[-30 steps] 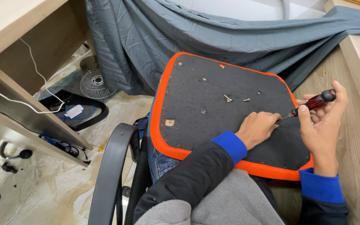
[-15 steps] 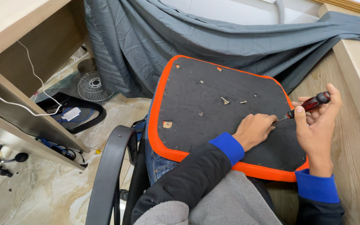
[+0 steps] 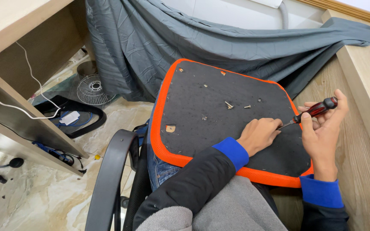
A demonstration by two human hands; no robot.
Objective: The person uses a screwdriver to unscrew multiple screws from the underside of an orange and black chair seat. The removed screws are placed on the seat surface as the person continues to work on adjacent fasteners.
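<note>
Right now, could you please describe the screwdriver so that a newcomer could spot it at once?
Find the black seat panel with the orange rim on the person's lap. At its right edge, the right hand holds the screwdriver, its tip hidden behind the left hand. Its red-and-black handle sets it apart from the small loose screws nearby.

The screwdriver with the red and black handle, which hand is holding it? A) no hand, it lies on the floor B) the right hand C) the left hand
B: the right hand grips the screwdriver by its handle, its tip pointing down at the black seat pad, where the left hand rests.
</note>
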